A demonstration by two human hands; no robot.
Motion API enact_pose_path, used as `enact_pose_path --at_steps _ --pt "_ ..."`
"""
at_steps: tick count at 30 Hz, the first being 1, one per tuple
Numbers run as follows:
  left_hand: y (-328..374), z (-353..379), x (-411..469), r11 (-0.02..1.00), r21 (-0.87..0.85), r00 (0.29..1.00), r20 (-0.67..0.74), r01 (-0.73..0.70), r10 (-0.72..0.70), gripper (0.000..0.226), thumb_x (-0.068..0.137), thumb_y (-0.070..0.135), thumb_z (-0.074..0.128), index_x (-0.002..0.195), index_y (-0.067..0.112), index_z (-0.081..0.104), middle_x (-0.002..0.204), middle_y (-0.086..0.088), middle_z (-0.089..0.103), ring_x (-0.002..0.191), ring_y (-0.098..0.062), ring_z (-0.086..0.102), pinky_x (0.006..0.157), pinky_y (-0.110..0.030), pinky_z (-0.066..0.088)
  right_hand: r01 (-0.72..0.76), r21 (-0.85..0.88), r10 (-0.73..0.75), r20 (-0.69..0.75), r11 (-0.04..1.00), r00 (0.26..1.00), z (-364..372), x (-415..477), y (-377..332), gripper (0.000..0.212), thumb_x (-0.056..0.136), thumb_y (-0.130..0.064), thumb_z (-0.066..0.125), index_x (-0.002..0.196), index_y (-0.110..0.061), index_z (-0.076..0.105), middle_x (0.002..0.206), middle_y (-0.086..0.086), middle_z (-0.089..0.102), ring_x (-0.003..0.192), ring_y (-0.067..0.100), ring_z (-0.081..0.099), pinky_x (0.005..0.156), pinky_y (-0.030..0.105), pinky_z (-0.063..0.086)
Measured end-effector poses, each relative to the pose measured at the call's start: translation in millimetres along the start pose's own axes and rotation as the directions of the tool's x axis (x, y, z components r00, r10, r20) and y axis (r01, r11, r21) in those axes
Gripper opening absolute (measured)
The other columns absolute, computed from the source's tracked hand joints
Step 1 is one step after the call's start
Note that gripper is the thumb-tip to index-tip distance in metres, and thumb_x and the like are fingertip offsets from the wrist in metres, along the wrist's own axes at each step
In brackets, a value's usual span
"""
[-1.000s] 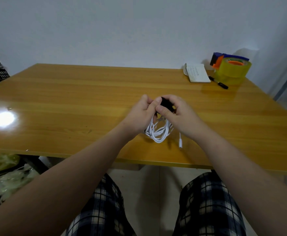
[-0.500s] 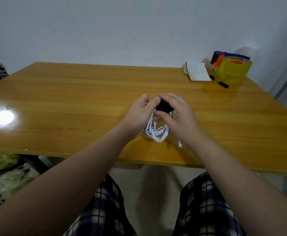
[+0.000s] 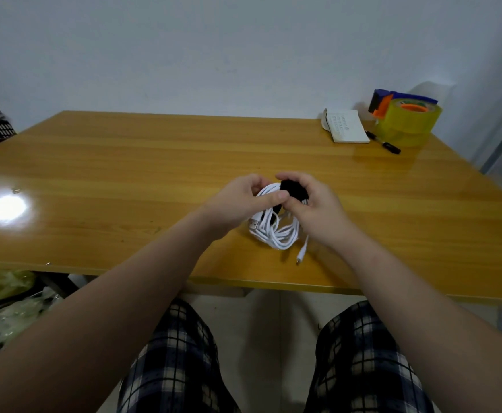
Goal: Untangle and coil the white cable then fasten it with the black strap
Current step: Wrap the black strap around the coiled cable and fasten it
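Note:
The white cable (image 3: 276, 234) is gathered into a coil near the front edge of the wooden table (image 3: 124, 174). Its loops hang down onto the tabletop, and a small plug end (image 3: 301, 253) trails toward me. A black strap (image 3: 294, 189) wraps the top of the coil. My left hand (image 3: 237, 204) grips the coil's upper left side, thumb across the strands. My right hand (image 3: 312, 204) pinches the black strap from the right, fingers curled over it. Part of the strap is hidden under my fingers.
At the table's far right corner lie a white notepad (image 3: 346, 129), a black marker (image 3: 385, 143) and a yellow tape roll in a blue and orange dispenser (image 3: 407, 117). Plastic bags (image 3: 2, 293) sit on the floor at the left.
The coil has turned so more white loops show between my hands. My right hand's fingers have curled further over the black strap, and both hands sit slightly farther apart.

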State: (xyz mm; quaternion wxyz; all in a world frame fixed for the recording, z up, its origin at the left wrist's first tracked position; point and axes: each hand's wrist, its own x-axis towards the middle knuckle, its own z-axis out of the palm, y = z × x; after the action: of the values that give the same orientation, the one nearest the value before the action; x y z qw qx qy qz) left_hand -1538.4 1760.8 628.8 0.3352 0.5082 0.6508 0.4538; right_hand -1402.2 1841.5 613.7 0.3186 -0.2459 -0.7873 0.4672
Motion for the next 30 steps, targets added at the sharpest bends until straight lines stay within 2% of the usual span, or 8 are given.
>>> enact_pose_path --at_steps 4,6,10,16,18,21,26,30 --pt "-10.8 -4.9 0.7 0.996 -0.079 0.999 -0.004 0.044 -0.045 0.029 0.086 0.028 0.068 0.102 0.004 0.062 0.100 -0.021 0.069 0.088 -0.028 0.066 0.082 -0.040 0.051 0.010 0.039 -0.017 0.202 0.999 0.979 -9.6 -2.0 -6.3 0.043 0.087 0.000 0.057 0.111 -0.031 0.041 0.115 0.009 0.053 0.098 0.021 0.060 0.081 0.034 0.053" --pt "-15.1 -0.6 1.1 0.994 -0.104 0.999 -0.030 0.039 -0.042 0.021 0.089 0.026 0.064 0.094 0.006 0.063 0.085 -0.016 0.066 0.073 -0.019 0.061 0.067 -0.032 0.047 0.116 -0.204 -0.078 0.186 0.972 0.979 -10.2 -0.8 -10.4 0.037 0.083 0.001 0.056 0.098 -0.029 0.041 0.126 0.011 0.048 0.110 0.029 0.053 0.087 0.045 0.051" --pt "-17.3 6.0 4.4 0.983 -0.175 0.989 -0.126 0.060 -0.083 0.022 0.095 0.021 0.057 0.091 0.001 0.062 0.069 -0.006 0.060 0.048 -0.005 0.056 0.044 -0.019 0.041 0.323 -0.732 -0.269 0.196 0.601 0.943 -6.1 3.4 -8.5 0.010 0.083 -0.010 0.064 0.089 -0.015 0.059 0.143 0.007 0.040 0.132 0.028 0.034 0.102 0.041 0.032" --pt "-17.1 7.0 7.2 0.970 -0.232 0.980 -0.161 0.075 -0.114 0.028 0.096 0.025 0.054 0.095 -0.003 0.057 0.064 -0.005 0.056 0.042 -0.007 0.050 0.040 -0.019 0.036 0.323 -0.849 -0.277 0.219 0.418 0.936 -4.9 5.1 -9.5 0.018 0.079 -0.016 0.069 0.096 -0.018 0.073 0.136 0.016 0.051 0.124 0.037 0.045 0.101 0.050 0.033" --pt "-14.2 6.7 9.6 0.956 -0.291 0.969 -0.221 0.044 -0.111 0.023 0.096 0.025 0.055 0.094 0.002 0.052 0.074 -0.008 0.057 0.055 -0.012 0.056 0.048 -0.024 0.043 0.251 -0.885 -0.272 0.150 0.391 0.951 -2.4 4.9 -9.4 0.017 0.073 -0.018 0.073 0.089 -0.013 0.074 0.128 0.018 0.057 0.119 0.039 0.050 0.100 0.050 0.035" --pt "-11.3 6.9 11.7 0.931 -0.364 0.958 -0.272 -0.011 -0.095 0.014 0.095 0.021 0.057 0.098 0.010 0.049 0.101 -0.015 0.059 0.084 -0.022 0.062 0.072 -0.035 0.053 0.150 -0.838 -0.229 0.031 0.524 0.973 1.6 3.1 -7.4 0.018 0.081 -0.024 0.067 0.092 -0.011 0.075 0.133 0.015 0.054 0.123 0.036 0.045 0.098 0.045 0.033" --pt "-8.3 11.3 8.9 0.932 -0.351 0.963 -0.271 -0.089 -0.010 0.014 0.094 0.021 0.057 0.103 0.014 0.048 0.111 -0.014 0.059 0.087 -0.014 0.063 0.070 -0.024 0.051 -0.081 -0.630 -0.029 -0.161 0.773 0.986 12.1 0.0 -1.3 0.030 0.097 -0.027 0.046 0.123 -0.021 0.061 0.157 0.010 0.017 0.142 0.030 0.016 0.111 0.043 0.022" --pt "-6.8 7.6 7.7 0.941 -0.319 0.968 -0.248 -0.113 0.032 0.017 0.094 0.020 0.057 0.105 0.012 0.047 0.108 -0.011 0.059 0.082 -0.011 0.064 0.066 -0.022 0.051 -0.116 -0.284 0.041 -0.257 0.952 0.965 13.6 2.2 -0.4 0.021 0.090 -0.021 0.060 0.106 -0.014 0.070 0.154 0.012 0.024 0.141 0.028 0.022 0.112 0.045 0.028"
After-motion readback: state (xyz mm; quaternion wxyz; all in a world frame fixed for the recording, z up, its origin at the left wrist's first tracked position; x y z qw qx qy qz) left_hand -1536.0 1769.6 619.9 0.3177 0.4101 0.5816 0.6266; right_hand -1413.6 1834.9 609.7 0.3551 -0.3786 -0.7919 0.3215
